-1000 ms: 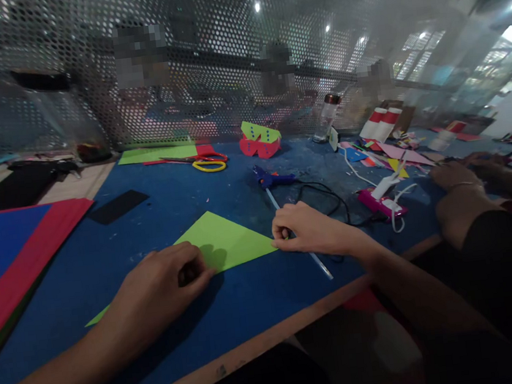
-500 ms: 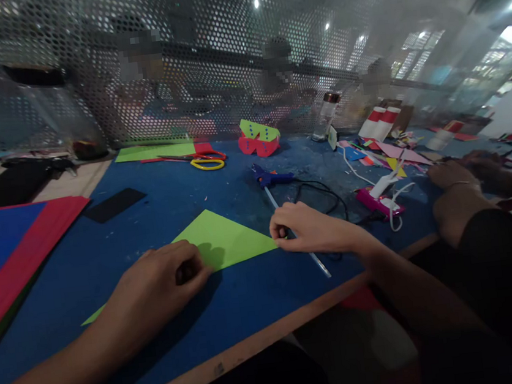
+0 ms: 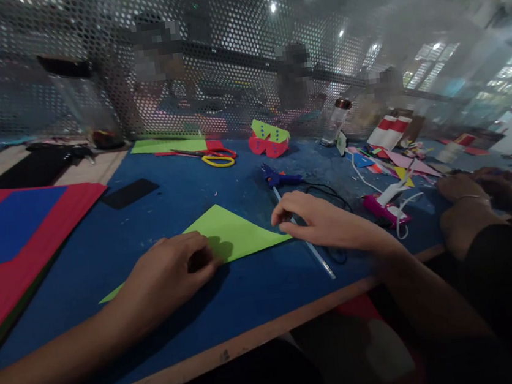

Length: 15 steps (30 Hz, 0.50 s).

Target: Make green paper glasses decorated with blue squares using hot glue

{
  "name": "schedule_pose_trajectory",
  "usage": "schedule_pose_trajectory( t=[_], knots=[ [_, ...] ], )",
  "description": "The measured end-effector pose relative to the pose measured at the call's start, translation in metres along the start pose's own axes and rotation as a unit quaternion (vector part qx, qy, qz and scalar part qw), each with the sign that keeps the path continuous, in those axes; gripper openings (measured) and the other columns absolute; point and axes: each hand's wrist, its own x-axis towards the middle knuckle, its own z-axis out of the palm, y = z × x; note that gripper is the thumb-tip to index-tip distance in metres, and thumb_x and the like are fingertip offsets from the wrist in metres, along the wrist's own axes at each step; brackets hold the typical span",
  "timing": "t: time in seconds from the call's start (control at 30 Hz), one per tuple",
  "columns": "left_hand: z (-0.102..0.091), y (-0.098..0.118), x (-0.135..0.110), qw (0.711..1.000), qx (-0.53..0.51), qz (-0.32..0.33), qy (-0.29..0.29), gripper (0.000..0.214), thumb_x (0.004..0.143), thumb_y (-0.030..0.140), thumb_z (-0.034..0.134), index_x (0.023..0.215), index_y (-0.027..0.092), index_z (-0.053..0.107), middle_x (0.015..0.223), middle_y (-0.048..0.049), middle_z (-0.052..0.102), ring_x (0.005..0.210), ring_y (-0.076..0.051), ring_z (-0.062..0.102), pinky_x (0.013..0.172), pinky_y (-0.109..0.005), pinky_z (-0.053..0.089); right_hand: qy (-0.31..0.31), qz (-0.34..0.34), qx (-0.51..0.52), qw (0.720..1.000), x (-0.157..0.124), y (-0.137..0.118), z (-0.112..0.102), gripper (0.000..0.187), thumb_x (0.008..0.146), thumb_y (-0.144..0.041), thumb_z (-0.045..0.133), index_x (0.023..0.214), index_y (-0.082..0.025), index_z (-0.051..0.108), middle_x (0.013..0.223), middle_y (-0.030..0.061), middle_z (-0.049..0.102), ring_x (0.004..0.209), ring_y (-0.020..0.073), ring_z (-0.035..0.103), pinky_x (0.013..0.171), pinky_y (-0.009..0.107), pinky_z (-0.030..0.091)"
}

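Observation:
A sheet of light green paper (image 3: pixel 233 234), folded to a triangle, lies on the blue tabletop in front of me. My left hand (image 3: pixel 183 259) is closed on its lower folded edge, thumb and fingertips together, and covers its left part. By the right corner of the paper is my right hand (image 3: pixel 307 217), its thumb apart from its fingers and nothing plainly held between them. That corner bends up slightly near the thumb. A clear glue stick (image 3: pixel 320 262) passes below this hand and runs up to a blue glue gun (image 3: pixel 277 176).
Behind lie scissors (image 3: pixel 218 158), green paper (image 3: pixel 170 144) and a red-green paper mask (image 3: pixel 270 139). Red and blue sheets (image 3: pixel 15 232) and a black card (image 3: pixel 130 194) are left. A pink power strip (image 3: pixel 385 209), paper scraps (image 3: pixel 400 160) and another person's hands (image 3: pixel 462 196) are right.
My right thumb and fingers have parted at the paper's right corner, which they pinched before. My left hand stays on the fold. The whole view has shifted a little.

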Motion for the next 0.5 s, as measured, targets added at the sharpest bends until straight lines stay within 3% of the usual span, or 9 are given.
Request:
schedule_pose_trajectory(
  t=[0.07,0.23,0.5],
  knots=[
    [0.0,0.0,0.0,1.0,0.006,0.006,-0.002,0.028,0.094,0.042,0.064,0.073,0.023,0.061,0.072,-0.002,0.069,0.066,-0.02,0.061,0.064,-0.033,0.036,-0.005,-0.028,-0.006,1.0,0.014,-0.015,0.005,0.01,0.107,-0.022,0.063,0.107,-0.019,0.072,0.114,0.0074,0.075,0.108,0.0229,0.064,0.097,0.036,0.043],
    [-0.003,0.004,0.0,1.0,0.018,0.002,-0.021,0.024,0.094,0.033,0.06,0.072,0.021,0.061,0.072,-0.0022,0.066,0.063,-0.018,0.057,0.064,-0.033,0.032,-0.101,-0.066,-0.023,0.992,0.05,-0.031,0.036,0.014,0.107,-0.032,0.071,0.103,-0.019,0.075,0.107,0.0055,0.076,0.101,0.0214,0.066,0.085,0.032,0.041],
    [-0.001,0.003,-0.004,1.0,0.014,0.004,-0.022,0.018,0.092,0.027,0.059,0.078,0.021,0.068,0.08,-0.0021,0.07,0.069,-0.018,0.059,0.069,-0.032,0.035,-0.087,-0.04,0.034,0.995,0.056,-0.023,0.056,0.014,0.102,-0.027,0.074,0.092,-0.018,0.07,0.095,0.0026,0.073,0.088,0.0171,0.061,0.075,0.029,0.038]
  ],
)
